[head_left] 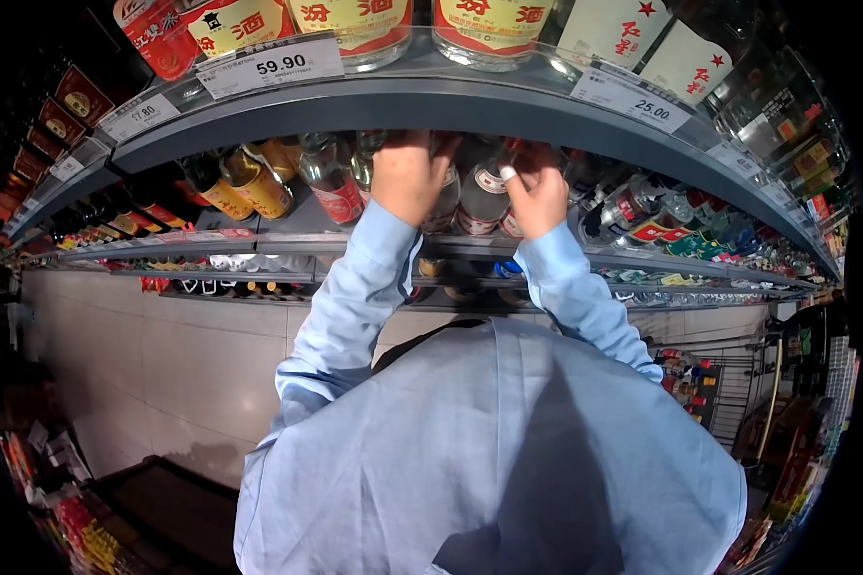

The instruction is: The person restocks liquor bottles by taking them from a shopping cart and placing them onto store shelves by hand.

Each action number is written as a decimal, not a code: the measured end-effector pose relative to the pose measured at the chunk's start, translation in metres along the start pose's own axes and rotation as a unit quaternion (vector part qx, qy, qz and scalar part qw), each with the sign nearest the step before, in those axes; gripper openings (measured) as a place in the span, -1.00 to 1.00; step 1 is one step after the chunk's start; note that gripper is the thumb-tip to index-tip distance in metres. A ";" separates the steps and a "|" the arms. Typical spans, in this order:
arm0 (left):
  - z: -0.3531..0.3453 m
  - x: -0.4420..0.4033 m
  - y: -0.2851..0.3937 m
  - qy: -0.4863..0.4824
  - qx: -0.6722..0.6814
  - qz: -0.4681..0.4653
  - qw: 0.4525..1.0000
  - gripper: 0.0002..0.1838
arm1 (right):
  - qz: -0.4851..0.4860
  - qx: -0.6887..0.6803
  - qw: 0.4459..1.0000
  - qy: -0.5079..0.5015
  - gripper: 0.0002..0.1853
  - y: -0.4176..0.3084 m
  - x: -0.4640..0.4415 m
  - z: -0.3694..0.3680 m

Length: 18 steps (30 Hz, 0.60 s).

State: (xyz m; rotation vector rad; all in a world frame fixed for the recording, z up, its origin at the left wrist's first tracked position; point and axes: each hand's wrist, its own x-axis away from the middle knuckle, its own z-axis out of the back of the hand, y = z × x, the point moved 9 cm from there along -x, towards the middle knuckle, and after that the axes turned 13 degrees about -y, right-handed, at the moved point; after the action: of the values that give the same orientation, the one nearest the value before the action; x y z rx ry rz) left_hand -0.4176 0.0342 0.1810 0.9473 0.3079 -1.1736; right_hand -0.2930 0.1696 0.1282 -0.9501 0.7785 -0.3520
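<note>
Both my hands reach in beneath the lip of a grey shelf, among glass bottles standing on the level below. My left hand (405,180) shows its back and thumb; the shelf lip hides most of its fingers. Close to that thumb is a clear bottle (442,206). My right hand (541,196) has its fingers curled and its thumb against a clear bottle with a pale label (483,196). The tops of these bottles are in shadow. Left of my left hand stands a clear bottle with a red label (332,182).
Above my hands, the upper shelf (422,107) carries large bottles and price tags (276,65). Yellow-labelled bottles (259,187) stand to the left, more clear bottles (633,211) to the right. Lower shelves and a tiled floor (163,355) lie below. A wire rack (738,383) is at right.
</note>
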 end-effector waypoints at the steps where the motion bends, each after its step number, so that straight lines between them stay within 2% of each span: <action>1: 0.000 0.000 0.000 0.002 0.001 -0.002 1.000 -0.69 | 0.000 0.015 1.000 0.007 -0.57 -0.003 0.003 0.001; 3: -0.001 0.000 -0.002 0.006 0.003 -0.004 1.000 -0.70 | -0.001 0.045 0.999 0.019 -0.59 -0.011 0.016 0.006; 6: -0.013 0.002 -0.014 -0.094 -0.006 0.079 0.992 -0.64 | 0.057 0.013 0.996 0.065 -0.65 -0.030 0.035 0.033; 7: -0.012 0.001 -0.012 -0.078 -0.005 0.058 0.995 -0.63 | 0.085 0.041 0.992 0.086 -0.68 -0.030 0.040 0.044; 10: -0.010 0.001 -0.007 -0.047 -0.002 0.015 0.999 -0.62 | 0.061 0.087 0.984 0.141 -0.60 -0.011 0.033 0.068; 12: -0.010 0.001 -0.007 -0.042 -0.004 0.017 0.999 -0.63 | -0.016 0.100 0.991 0.085 -0.49 0.017 0.021 0.062; 14: -0.009 0.001 -0.007 -0.035 -0.007 0.011 0.999 -0.64 | 0.023 -0.019 0.998 0.049 -0.45 0.027 0.012 0.051; 18: -0.005 0.001 -0.003 -0.017 0.003 -0.007 1.000 -0.65 | -0.020 -0.008 1.000 0.015 -0.60 0.055 0.006 0.047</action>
State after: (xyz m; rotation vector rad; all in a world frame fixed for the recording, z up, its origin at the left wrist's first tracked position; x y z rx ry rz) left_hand -0.4190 0.0368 0.1760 0.9305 0.2842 -1.2034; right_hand -0.2583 0.2240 0.0963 -0.9796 0.7916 -0.3966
